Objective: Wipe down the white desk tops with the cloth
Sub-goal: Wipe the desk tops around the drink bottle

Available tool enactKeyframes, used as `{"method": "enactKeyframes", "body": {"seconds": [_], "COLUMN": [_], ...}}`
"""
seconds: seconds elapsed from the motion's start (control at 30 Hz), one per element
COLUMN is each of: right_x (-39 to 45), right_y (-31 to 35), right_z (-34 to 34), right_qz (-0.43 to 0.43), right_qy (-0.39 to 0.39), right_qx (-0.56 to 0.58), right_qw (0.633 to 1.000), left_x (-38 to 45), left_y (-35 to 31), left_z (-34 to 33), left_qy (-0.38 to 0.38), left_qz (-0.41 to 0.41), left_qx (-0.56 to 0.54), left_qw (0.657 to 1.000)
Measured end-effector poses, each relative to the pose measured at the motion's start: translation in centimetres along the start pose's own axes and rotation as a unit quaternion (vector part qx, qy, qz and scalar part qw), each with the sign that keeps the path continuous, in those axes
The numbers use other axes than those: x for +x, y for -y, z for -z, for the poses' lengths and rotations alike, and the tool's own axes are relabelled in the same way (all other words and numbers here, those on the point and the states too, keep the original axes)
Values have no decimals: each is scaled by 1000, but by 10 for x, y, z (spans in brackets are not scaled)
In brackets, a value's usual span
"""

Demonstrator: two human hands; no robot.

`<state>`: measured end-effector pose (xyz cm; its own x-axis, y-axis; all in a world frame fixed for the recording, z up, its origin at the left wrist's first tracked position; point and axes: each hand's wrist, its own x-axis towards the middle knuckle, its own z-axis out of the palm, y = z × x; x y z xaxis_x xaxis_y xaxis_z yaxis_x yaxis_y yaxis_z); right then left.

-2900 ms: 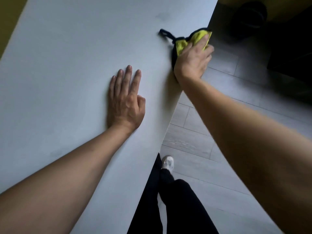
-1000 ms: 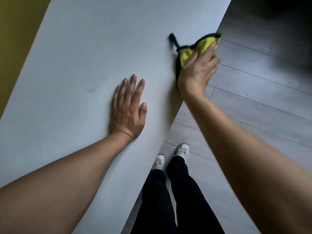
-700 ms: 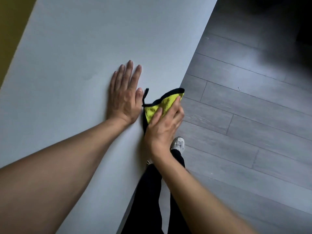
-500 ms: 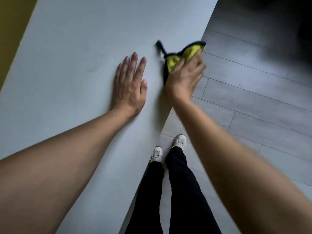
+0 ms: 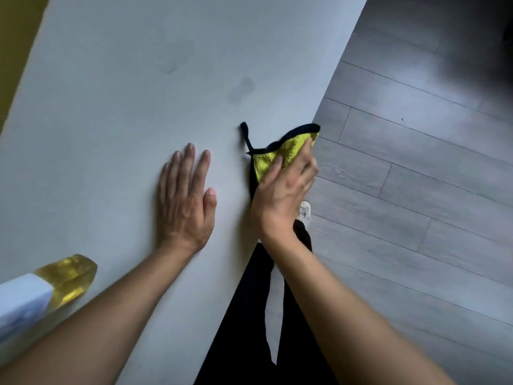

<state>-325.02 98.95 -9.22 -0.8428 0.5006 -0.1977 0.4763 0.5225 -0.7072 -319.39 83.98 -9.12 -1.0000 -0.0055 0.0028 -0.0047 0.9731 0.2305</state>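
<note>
The right hand [image 5: 284, 190], fingers flat on the yellow cloth [image 5: 273, 157], has swept back toward the person along the tabletop [image 5: 111, 107] edge beside the flat, open left hand [image 5: 184, 201], so this strip looks nearly wiped while faint smudges [image 5: 240, 90] remain further up.

Bare forearms, black trousers [image 5: 249, 315], a white shoe [image 5: 304, 211].

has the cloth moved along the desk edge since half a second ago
Yes. The cloth, under the right hand, slid back along the desk edge toward the person, nearer the flat left hand.
</note>
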Motion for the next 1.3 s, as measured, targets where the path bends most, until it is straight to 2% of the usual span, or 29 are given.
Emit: {"method": "enactKeyframes", "body": {"seconds": [0.1, 0.2, 0.37, 0.47, 0.6, 0.7, 0.77, 0.83, 1.03, 1.1, 1.2, 1.3], "right_x": [15, 80, 167, 150, 46, -49, -76, -57, 113, 140, 122, 47], "right_y": [6, 23, 52, 46, 12, -11, -17, -13, 36, 48, 41, 15], "right_z": [-2, -9, -11, -15, -17, -6, -1, -4, -12, -14, -15, -15], "right_qz": [-9, -10, -32, -25, 4, 1, -6, -6, -40, -45, -39, -16], "right_qy": [-6, -28, -17, -26, -59, -8, 17, 15, -16, -19, -25, -34], "right_qx": [-13, -29, -74, -72, -40, -42, -48, -46, -82, -101, -101, -67], "right_qw": [1000, 999, 997, 997, 997, 999, 999, 999, 996, 994, 994, 997], "left_x": [4, 3, 4, 3, 4, 3, 3, 4, 4, 4, 4, 4], "left_y": [2, 2, 7, 8, 9, 10, 9, 9, 9, 8, 9, 10], "left_z": [0, -2, -4, -4, -4, -5, -5, -5, -7, -7, -7, -8], "left_qy": [-10, -24, -36, -43, -42, -40, -42, -44, -58, -62, -66, -66], "left_qz": [-4, -5, -8, -9, -11, -12, -11, -12, -13, -12, -13, -17], "left_qx": [-6, -9, -7, -6, 0, 3, 1, 1, -9, -12, -17, -14], "left_qw": [1000, 1000, 999, 999, 999, 999, 999, 999, 998, 998, 998, 998]}}
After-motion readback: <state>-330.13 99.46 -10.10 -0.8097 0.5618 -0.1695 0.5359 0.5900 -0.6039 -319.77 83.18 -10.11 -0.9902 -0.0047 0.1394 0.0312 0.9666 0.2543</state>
